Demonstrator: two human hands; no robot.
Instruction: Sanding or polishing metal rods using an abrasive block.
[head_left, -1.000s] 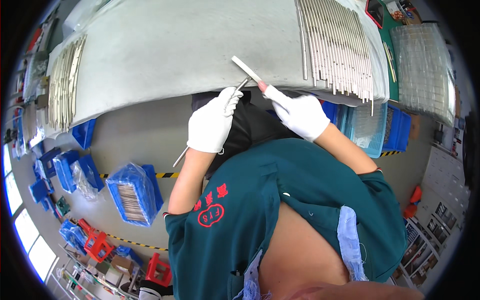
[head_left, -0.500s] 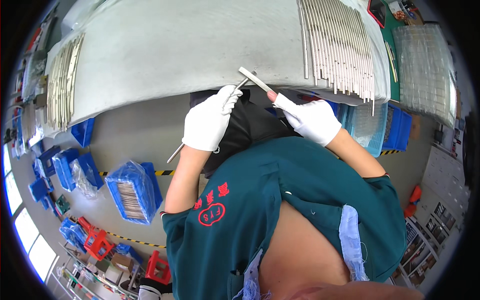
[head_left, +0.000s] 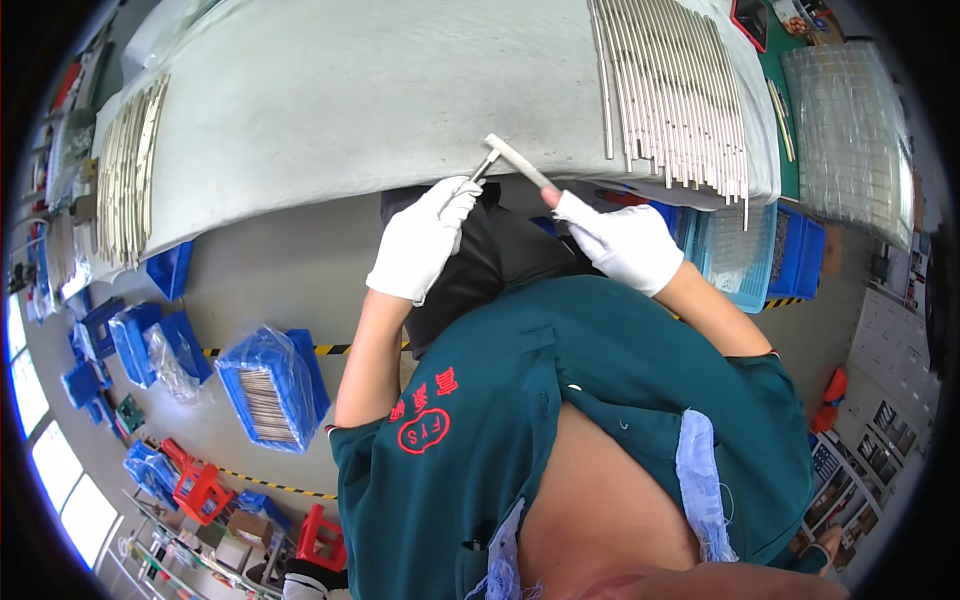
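My left hand (head_left: 425, 240), in a white glove, is closed around a thin metal rod (head_left: 485, 167) whose upper end points up and to the right. The rod's other end is hidden behind the hand and wrist. My right hand (head_left: 632, 242), also gloved but with a bare digit showing, grips a flat whitish stick (head_left: 522, 164). This stick slants up and to the left, and its far end meets or overlaps the rod's tip just over the table's near edge. Whether the two press together is hard to tell.
A grey-white cloth covers the table (head_left: 380, 95). Many rods (head_left: 675, 95) lie side by side at its right, and another bundle of rods (head_left: 130, 170) at its left. Blue bins (head_left: 265, 390) stand on the floor at left; a light-blue crate (head_left: 738, 255) sits under the table's right side.
The rod has shifted in my left hand: its lower end no longer shows past the wrist, and its tip sits lower along the stick. The left hand has turned slightly; the right barely moved.
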